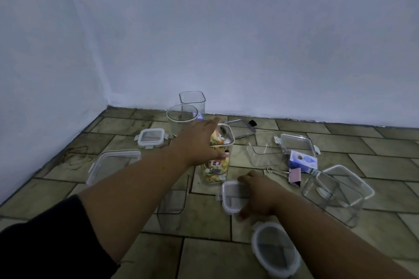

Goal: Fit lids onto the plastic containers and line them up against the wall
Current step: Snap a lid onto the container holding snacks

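Our left hand [199, 140], fingers spread, reaches over the snack-filled container [217, 158] mid-floor; our right hand [258, 195] grips a square lid [232, 197]. Loose lids and a binder clip [285, 173] crowd around; our forearm hides another container [172, 201].

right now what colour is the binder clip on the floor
Pink body with silver wire handles, seen in the head view.

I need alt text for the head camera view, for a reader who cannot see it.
A person's left hand reaches to a tall snack-filled container on a tiled floor, while the right hand holds a small square lid. Empty clear containers and loose lids lie scattered near a pale wall.
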